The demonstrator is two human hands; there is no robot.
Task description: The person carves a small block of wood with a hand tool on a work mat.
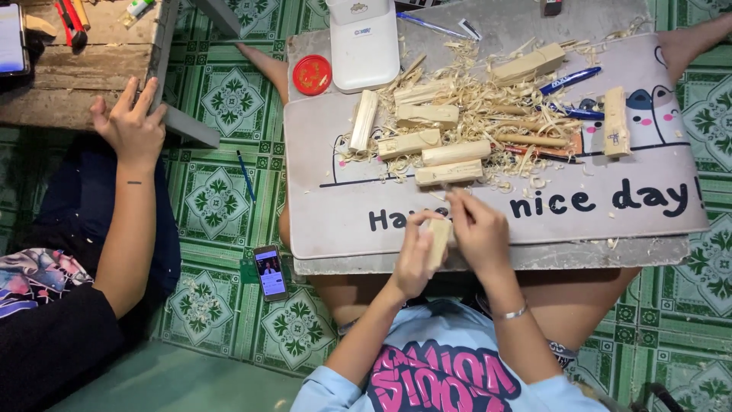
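My left hand [415, 255] grips a short pale wooden block [439, 238] upright over the near edge of a low table [488, 259]. My right hand [479, 229] rests against the block's right side, fingers curled on it; any tool in it is hidden. Just beyond lie several carved wooden pieces [450, 156] among a heap of wood shavings [488, 103] on a grey mat [625, 214].
A white box [364, 42], a red lid [312, 75] and blue pens [570, 78] sit at the table's far side. A phone [270, 271] lies on the green tiled floor. Another person's hand [131, 122] rests on a wooden bench [84, 69] at left.
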